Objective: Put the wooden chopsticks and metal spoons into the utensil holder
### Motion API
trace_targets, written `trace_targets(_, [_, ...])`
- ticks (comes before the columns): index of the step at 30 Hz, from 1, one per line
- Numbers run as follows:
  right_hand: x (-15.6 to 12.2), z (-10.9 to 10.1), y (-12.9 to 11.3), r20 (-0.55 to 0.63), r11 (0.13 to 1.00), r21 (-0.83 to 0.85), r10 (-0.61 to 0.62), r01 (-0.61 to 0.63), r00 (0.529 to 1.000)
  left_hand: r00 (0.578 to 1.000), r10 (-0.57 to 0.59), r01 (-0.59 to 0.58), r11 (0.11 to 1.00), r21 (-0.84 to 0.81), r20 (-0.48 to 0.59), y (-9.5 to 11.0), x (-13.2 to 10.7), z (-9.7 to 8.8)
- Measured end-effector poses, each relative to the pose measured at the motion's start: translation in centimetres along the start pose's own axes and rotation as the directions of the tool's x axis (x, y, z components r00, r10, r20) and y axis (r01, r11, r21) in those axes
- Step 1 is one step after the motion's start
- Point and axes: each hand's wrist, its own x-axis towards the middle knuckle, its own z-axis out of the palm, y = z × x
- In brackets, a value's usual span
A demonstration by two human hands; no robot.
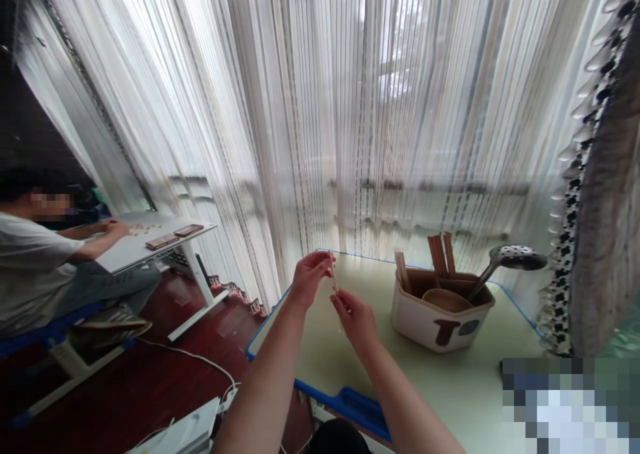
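Note:
Over the table, both my hands hold one thin pale stick (333,273), which stands nearly upright between them. My left hand (314,272) pinches its upper part. Lower down, my right hand (354,313) has its fingertips closed on the bottom end. To the right of my hands stands a white utensil caddy (417,322) with a brown inside. Brown chopsticks (440,257), a paler bundle of sticks (401,271), a brown rounded utensil (447,301) and a metal slotted skimmer (517,257) rest in it.
The pale tabletop (370,381) has a blue rim. Sheer curtains (320,121) hang right behind it. At left, a seated person (35,267) handles small pieces at a white table (145,241). A white cable (195,354) crosses the floor. A blurred-out area covers the lower right.

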Motion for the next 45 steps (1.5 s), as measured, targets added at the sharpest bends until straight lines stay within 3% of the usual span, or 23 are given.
trace_targets(4, [0.7,-2.5,-1.1,-0.073,0.998,0.065,-0.008,0.012,0.997,0.994,0.089,-0.091,0.996,0.025,0.062,2.0,1.1,3.7])
trace_targets(7, [1.8,-5.5,-1.9,-0.154,0.999,0.019,-0.043,0.046,0.987,0.984,0.160,-0.163,0.986,0.036,0.076,3.3,1.6,6.7])
trace_targets(11, [3.4,-9.9,-2.4,-0.355,0.994,-0.060,-0.108,0.093,0.928,0.961,0.237,-0.239,0.971,-0.005,0.144,4.8,2.1,11.0])
trace_targets(13, [4.1,-11.6,-2.4,-0.421,0.995,-0.063,-0.102,0.083,0.901,0.941,0.275,-0.275,0.961,-0.025,0.199,5.0,2.5,12.8])
trace_targets(17, [5.0,-13.5,-1.5,-0.403,0.998,-0.055,-0.060,0.041,0.913,0.916,0.309,-0.314,0.949,-0.022,0.258,4.0,3.2,15.3])
trace_targets(24, [4.5,-14.6,0.3,-0.237,0.980,-0.200,-0.037,-0.012,0.971,0.940,0.199,-0.222,0.974,0.054,0.275,1.3,4.4,15.3])
trace_targets(29, [3.7,-14.7,0.1,-0.294,0.970,-0.245,-0.071,-0.003,0.953,0.933,0.162,-0.203,0.974,0.099,0.321,0.8,4.7,15.0])
trace_targets(37, [3.8,-14.1,0.9,-0.281,0.942,-0.334,-0.095,-0.005,0.955,0.934,0.151,-0.226,0.952,0.208,0.323,0.8,4.8,15.0])
trace_targets(45, [3.7,-14.1,0.9,-0.250,0.894,-0.446,-0.086,-0.036,0.964,0.928,0.143,-0.287,0.865,0.412,0.345,0.1,5.5,13.9])
